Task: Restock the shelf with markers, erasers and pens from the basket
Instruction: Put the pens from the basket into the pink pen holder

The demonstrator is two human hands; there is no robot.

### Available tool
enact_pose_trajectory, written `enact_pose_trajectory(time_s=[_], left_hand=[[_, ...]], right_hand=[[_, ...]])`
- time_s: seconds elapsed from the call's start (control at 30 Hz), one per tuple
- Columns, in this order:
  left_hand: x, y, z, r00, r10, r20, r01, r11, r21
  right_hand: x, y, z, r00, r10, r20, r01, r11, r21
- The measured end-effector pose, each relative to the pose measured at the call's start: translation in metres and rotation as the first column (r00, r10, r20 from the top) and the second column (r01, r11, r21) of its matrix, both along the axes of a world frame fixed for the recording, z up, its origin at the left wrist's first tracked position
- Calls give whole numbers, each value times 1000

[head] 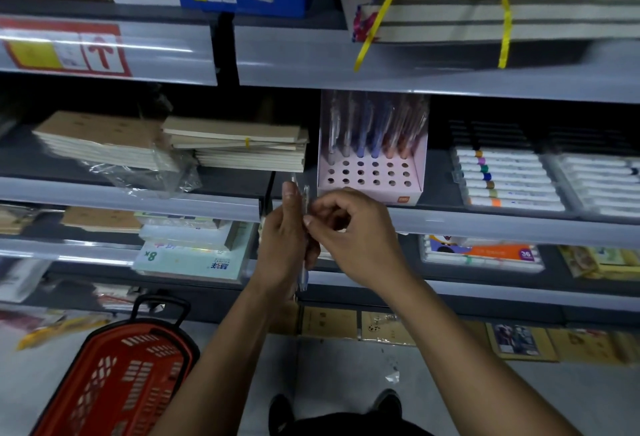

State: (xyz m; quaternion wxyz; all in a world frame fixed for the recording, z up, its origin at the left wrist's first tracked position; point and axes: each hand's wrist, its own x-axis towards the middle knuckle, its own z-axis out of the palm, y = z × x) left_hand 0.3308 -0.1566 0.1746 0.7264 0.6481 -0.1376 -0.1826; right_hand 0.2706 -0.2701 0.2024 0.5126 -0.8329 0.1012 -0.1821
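The person stands close to the shelf (450, 224), both hands raised in front of its edge. The left hand (284, 241) is wrapped around a small bunch of pens (304, 272) in clear wrapping, held upright, their long axis running nearly straight up and down, tips showing below the fist. The right hand (349, 227) has its fingers curled in, pinching at the wrapping or a single pen near the top of the bunch; which of the two, I cannot tell.

The pink pen stand (370, 177) sits on the shelf just above and a little to the right of the hands, its back row filled, the front rows of holes bare. The right hand is the nearer one to it. As I judge it, the next pen goes up and rightward, kept upright, then down into an open hole.

The red basket (114, 383) stands on the floor, low on the left, well apart from the hands.
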Motion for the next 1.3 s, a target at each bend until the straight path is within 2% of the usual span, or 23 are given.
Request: enact_pose_trajectory(time_s=[0.17,0.43,0.67,0.87,1.07,1.17,1.3], left_hand=[[-1,-2,-3,999,-14,43,13,1000,28],[-1,-5,-6,988,28,150,-43,994,100],[2,-10,-4,952,35,305,-85,985,150],[2,-12,0,886,53,460,-165,965,206],[3,-11,-3,851,-15,526,-167,940,298],[3,-10,-5,855,-11,518,-171,938,302],[4,-8,-4,861,-10,508,-159,944,288]], right_hand=[[0,2,0,998,-20,-55,24,998,65],[6,-13,11,994,-82,66,61,960,275],[16,-44,29,950,-253,183,219,958,187],[28,-57,40,856,-416,306,382,909,169],[40,-61,34,809,-507,299,522,852,33],[45,-61,32,825,-490,281,503,864,30],[48,-59,29,854,-458,248,484,874,-51]])
